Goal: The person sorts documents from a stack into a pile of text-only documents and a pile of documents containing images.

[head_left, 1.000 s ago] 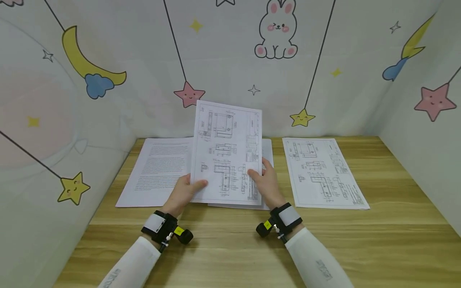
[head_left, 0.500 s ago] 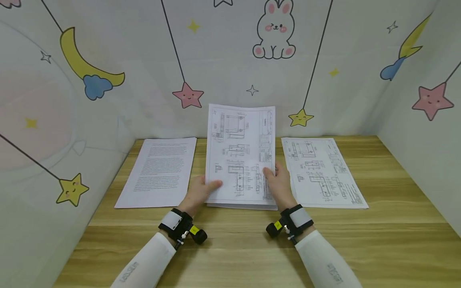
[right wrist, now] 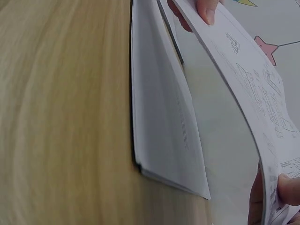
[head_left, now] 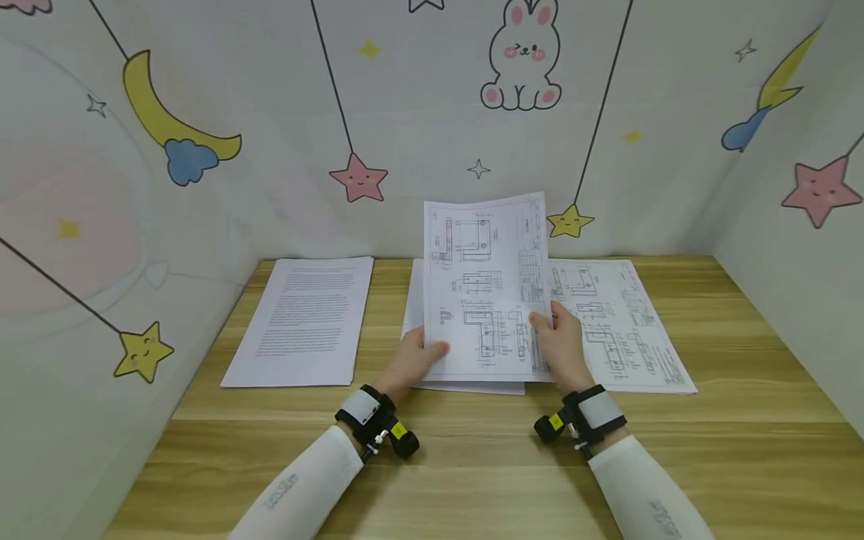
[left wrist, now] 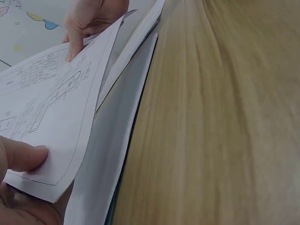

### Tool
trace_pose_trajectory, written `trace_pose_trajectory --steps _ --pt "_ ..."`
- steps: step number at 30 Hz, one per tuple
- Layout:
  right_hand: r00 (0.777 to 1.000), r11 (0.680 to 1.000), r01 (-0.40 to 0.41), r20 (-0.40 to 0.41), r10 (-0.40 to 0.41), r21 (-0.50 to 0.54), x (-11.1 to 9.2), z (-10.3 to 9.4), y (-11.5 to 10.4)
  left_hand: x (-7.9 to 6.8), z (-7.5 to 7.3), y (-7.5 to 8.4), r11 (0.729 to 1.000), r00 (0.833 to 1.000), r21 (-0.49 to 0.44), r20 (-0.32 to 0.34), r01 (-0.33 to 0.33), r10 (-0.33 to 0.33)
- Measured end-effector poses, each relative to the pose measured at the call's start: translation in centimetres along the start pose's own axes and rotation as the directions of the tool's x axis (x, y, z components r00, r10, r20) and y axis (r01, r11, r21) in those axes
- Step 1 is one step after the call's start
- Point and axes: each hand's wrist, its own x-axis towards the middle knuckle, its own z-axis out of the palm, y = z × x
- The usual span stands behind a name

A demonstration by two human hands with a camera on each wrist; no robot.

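Note:
Both hands hold a sheet of paper printed with technical drawings (head_left: 482, 292), raised off the table with its far end tipped up. My left hand (head_left: 410, 360) pinches its lower left edge, thumb on the printed face and fingers underneath. At the right edge, my right hand (head_left: 565, 341) grips it the same way. The right wrist view shows the held paper (right wrist: 239, 79) bowed, its edge as thick as several sheets. Partly covered beneath it is a middle stack of paper (head_left: 413, 304). A right stack with similar drawings (head_left: 634, 337) is overlapped along its left side.
A stack of text pages (head_left: 304, 322) lies at the left on the wooden table (head_left: 459, 465). A white cloth wall (head_left: 432, 97) with cartoon prints stands behind, and cloth sides flank the table. Each wrist wears a strapped camera, such as the left wrist camera (head_left: 403, 442).
Both hands have carried the held drawing sheets rightward, from over the left and middle stacks to between the middle and right stacks. The text pages at left are now fully uncovered.

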Motion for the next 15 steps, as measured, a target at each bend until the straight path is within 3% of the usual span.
trace_pose_trajectory --steps 7,15 --pt "0.998 0.998 -0.021 -0.053 0.018 -0.067 0.6 -2.7 1.0 1.1 2.9 0.2 0.997 0.997 0.062 0.070 -0.049 0.044" --pt "0.992 0.987 -0.067 -0.116 0.050 -0.148 1.0 -6.0 2.0 1.2 4.7 1.0 0.993 0.996 0.105 0.082 -0.053 0.045"
